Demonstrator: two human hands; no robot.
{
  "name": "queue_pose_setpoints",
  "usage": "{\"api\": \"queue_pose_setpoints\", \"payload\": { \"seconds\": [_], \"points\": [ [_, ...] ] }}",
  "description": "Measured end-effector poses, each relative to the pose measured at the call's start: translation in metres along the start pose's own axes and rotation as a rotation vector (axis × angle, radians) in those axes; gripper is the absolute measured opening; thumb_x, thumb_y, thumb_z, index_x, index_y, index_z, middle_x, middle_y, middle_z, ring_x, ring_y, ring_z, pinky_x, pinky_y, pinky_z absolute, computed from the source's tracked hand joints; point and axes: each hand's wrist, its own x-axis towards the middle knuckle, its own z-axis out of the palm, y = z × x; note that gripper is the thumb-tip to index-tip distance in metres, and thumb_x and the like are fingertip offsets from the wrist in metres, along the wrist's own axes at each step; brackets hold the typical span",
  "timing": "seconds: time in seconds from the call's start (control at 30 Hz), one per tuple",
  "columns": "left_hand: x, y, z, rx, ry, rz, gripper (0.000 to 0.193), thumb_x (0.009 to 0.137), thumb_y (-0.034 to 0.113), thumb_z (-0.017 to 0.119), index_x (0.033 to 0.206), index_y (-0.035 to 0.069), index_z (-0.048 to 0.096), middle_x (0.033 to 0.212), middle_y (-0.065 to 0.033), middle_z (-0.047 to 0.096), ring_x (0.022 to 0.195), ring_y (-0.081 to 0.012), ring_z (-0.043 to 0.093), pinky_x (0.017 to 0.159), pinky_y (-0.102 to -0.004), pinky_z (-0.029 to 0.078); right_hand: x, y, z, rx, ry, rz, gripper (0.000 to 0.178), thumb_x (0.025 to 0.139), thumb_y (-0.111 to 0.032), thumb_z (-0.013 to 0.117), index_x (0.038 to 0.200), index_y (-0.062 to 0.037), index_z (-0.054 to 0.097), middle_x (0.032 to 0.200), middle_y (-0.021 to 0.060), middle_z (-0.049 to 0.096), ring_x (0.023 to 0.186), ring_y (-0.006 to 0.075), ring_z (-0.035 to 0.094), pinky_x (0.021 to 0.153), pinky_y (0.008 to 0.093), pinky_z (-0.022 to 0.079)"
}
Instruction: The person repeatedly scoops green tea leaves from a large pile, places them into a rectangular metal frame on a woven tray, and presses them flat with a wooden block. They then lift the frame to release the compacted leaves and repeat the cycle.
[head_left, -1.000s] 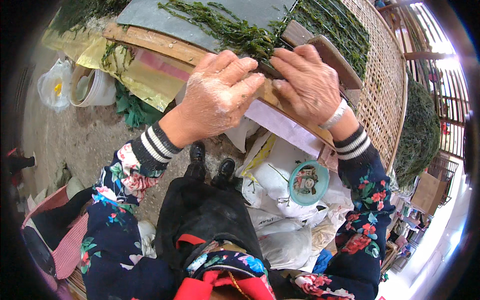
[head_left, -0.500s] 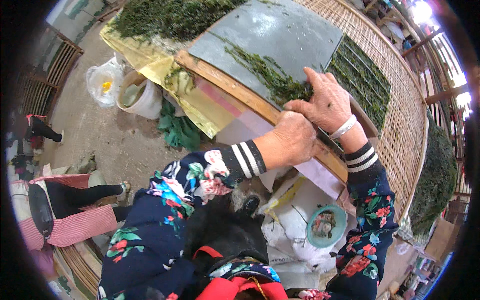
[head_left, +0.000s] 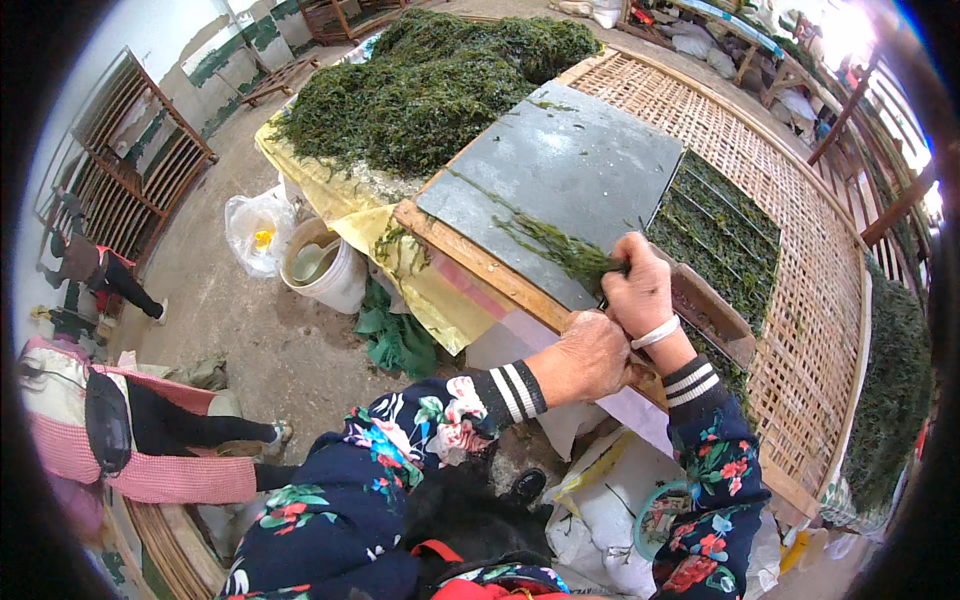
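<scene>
A bunch of green strands (head_left: 565,250) is gripped by the right hand (head_left: 638,292), whose fingers are clenched around one end of it at the right edge of a grey board (head_left: 570,160). The rest of the bunch is spread leftward across the near part of that board, lying flat on its surface. The left hand (head_left: 592,355) is set just below the right one, close to its wrist, and is pressed against the wooden edge (head_left: 480,265) of the tabletop; its fingers are curled, but whether anything is held in them cannot be told from this view. A white bangle (head_left: 655,333) is worn on the right wrist, and both forearms are covered by dark floral sleeves with striped cuffs.

A large heap of the same dark green plant matter (head_left: 420,85) is piled beyond the board on a yellow sheet (head_left: 330,195) that is draped over the tabletop's left side. To the right of the board a woven bamboo mat (head_left: 800,250) is laid out, with a rectangular patch of green strands (head_left: 715,235) already spread on it. A white bucket (head_left: 325,268) and a clear plastic bag (head_left: 255,230) are seen on the floor at the left, with a green cloth (head_left: 395,335) near them. A seated person in red checked clothing (head_left: 110,450) is seen at the lower left.
</scene>
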Motion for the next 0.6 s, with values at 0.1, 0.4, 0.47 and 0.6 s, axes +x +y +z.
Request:
{"api": "queue_pose_setpoints", "payload": {
  "seconds": [0.1, 0.4, 0.47, 0.6],
  "points": [
    [-0.001, 0.003, -0.002, 0.055, -0.009, -0.052, 0.059, 0.091, 0.053, 0.055, 0.104, -0.004, 0.066, 0.101, -0.0223, 0.066, 0.083, -0.0357, 0.068, 0.069, -0.0482, 0.054, -0.007, -0.001, -0.005, 0.963, 0.228, 0.481, 0.036, 0.070, 0.009, 0.051, 0.104, -0.0041, 0.055, 0.088, 0.0054, 0.058, 0.077, 0.0193, 0.061, 0.074, 0.0323, 0.051],
    [-0.003, 0.002, -0.003, 0.034, 0.141, 0.008, 0.069, 0.086, 0.065, 0.061, 0.095, -0.004, 0.065, 0.088, -0.0215, 0.065, 0.078, -0.0339, 0.069, 0.066, -0.0433, 0.055, -0.106, 0.017, -0.085, 0.349, 0.357, 0.576, 0.046, 0.077, 0.007, 0.057, 0.122, -0.0013, 0.053, 0.101, 0.0075, 0.066, 0.088, 0.0154, 0.064, 0.080, 0.0298, 0.053],
    [-0.004, 0.002, -0.001, 0.017, 0.152, 0.012, 0.068, 0.085, 0.064, 0.062, 0.094, -0.004, 0.065, 0.088, -0.0215, 0.065, 0.078, -0.0338, 0.069, 0.065, -0.0430, 0.055, -0.110, 0.007, -0.094, -0.207, 0.263, 0.260, 0.032, 0.077, 0.003, 0.066, 0.108, -0.0033, 0.064, 0.107, 0.0118, 0.066, 0.096, 0.0264, 0.065, 0.091, 0.0362, 0.052],
    [-0.003, 0.000, 0.001, -0.100, 0.229, 0.027, 0.054, 0.084, 0.052, 0.068, 0.088, -0.001, 0.066, 0.082, -0.0210, 0.067, 0.071, -0.0354, 0.069, 0.062, -0.0447, 0.055, -0.092, -0.015, -0.073, -0.152, 0.086, 0.062, 0.028, 0.080, -0.002, 0.072, 0.107, -0.0029, 0.068, 0.112, 0.0141, 0.066, 0.104, 0.0327, 0.065, 0.092, 0.0389, 0.052]
  ]
}}
